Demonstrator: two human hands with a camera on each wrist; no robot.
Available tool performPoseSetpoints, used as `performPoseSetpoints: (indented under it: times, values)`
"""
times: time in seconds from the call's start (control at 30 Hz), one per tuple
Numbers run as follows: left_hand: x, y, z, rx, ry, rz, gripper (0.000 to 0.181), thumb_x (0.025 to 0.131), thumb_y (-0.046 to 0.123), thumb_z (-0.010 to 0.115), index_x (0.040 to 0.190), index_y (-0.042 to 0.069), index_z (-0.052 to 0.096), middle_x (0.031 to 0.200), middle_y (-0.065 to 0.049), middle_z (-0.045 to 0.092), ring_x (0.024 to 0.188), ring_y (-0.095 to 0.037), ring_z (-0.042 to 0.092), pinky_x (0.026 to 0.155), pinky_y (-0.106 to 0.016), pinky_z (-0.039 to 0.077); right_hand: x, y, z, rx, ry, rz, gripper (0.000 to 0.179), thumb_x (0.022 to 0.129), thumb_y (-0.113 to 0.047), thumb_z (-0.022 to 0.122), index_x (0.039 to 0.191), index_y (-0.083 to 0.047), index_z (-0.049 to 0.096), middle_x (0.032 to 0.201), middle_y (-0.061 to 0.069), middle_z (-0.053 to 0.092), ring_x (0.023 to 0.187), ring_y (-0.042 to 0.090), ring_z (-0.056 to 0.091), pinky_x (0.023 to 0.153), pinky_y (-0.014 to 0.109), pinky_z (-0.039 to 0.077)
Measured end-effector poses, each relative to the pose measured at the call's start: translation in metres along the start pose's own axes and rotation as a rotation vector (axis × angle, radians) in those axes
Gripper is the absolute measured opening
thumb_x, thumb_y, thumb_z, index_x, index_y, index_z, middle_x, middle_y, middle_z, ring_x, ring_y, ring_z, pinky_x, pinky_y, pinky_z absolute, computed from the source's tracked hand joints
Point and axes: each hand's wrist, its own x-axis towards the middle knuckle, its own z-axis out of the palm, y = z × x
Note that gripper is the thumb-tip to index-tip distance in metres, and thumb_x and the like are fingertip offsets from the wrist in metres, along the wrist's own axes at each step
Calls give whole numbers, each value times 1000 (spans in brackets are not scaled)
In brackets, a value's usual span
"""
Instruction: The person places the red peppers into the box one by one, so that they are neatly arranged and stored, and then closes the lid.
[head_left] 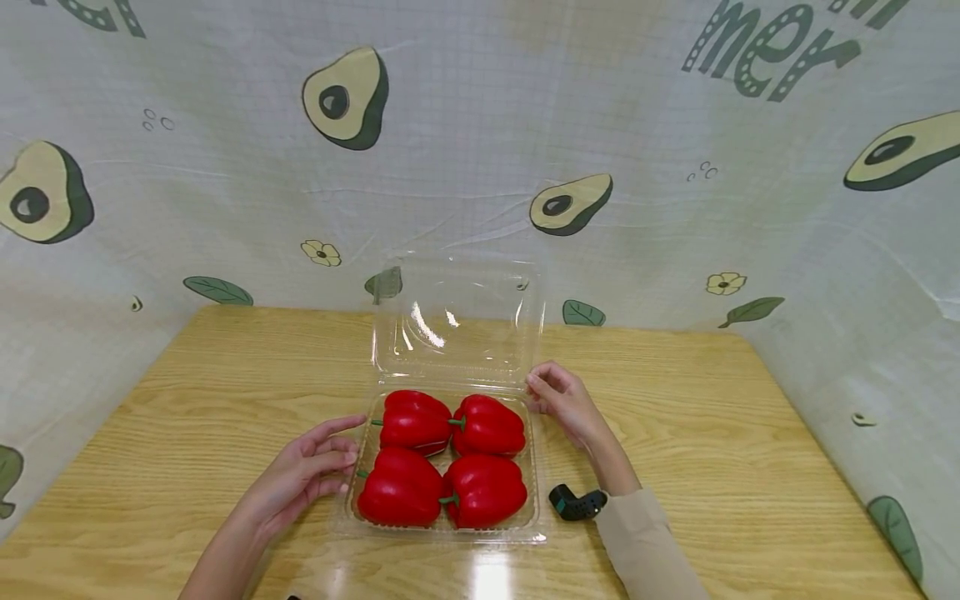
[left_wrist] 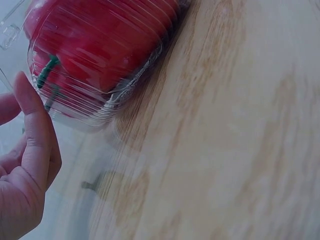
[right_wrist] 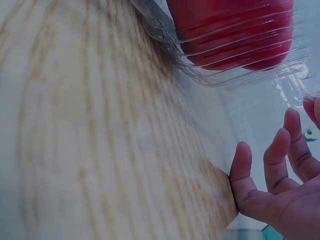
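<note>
A clear plastic clamshell container (head_left: 537,467) sits on the table with its lid (head_left: 457,333) raised at the back. Several red bell peppers (head_left: 486,492) with green stems fill its base. My left hand (head_left: 303,467) is at the container's left wall, fingers loosely spread, with the index finger near the rim. In the left wrist view, its fingers (left_wrist: 30,110) lie beside the ribbed plastic. At the back right corner, near the hinge, my right hand (head_left: 566,408) pinches the container's edge. The right wrist view shows its other fingers (right_wrist: 277,155) fanned out, with the thumb out of sight.
The light wooden table (head_left: 675,433) is backed by a pale cloth (head_left: 465,150) printed with avocados, leaves and flowers, which also covers both sides. Beside the right sleeve cuff (head_left: 633,521) is a small black device (head_left: 576,504).
</note>
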Motion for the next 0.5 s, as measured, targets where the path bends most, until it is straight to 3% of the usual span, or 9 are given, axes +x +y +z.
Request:
performPoseSetpoints:
  times: [0.5]
  values:
    - [0,0,1,-10,-4,-11,43,92,6,54,132,21,48,97,4,57,79,-6,58,66,-19,52,-5,-1,0,-72,2,-7,26,96,-17,51,101,8,51,84,-1,53,74,9,52,67,24,51]
